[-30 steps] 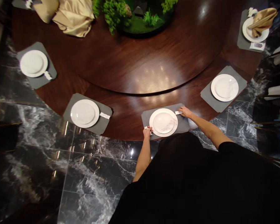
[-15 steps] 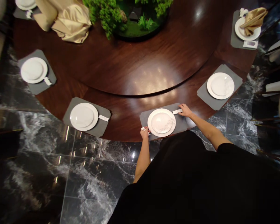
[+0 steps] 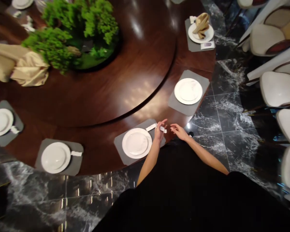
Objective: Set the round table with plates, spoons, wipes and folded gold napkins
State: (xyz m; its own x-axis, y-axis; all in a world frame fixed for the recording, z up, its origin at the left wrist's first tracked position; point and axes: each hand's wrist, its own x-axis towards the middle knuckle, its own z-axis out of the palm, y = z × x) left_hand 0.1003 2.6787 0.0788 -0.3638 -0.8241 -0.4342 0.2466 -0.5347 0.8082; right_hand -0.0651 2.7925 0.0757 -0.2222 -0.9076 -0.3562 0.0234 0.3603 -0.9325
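One dark-brown, curved wooden counter (image 3: 102,146) carries a grey, cut-cornered placemat (image 3: 119,144) at its rim, which keeps a round white plate (image 3: 137,143) off the wood. The right hand (image 3: 180,131) hangs with its grip loosely parted, seemingly holding nothing. The left hand (image 3: 159,130), over the placemat's right end beside a slim white strip (image 3: 150,127), has its grip lightly closed on a small white piece (image 3: 162,129), apparently because something so slight needs only fingertips.

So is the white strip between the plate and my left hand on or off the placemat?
On: the white strip lies on the gray placemat, which shows above and below it.
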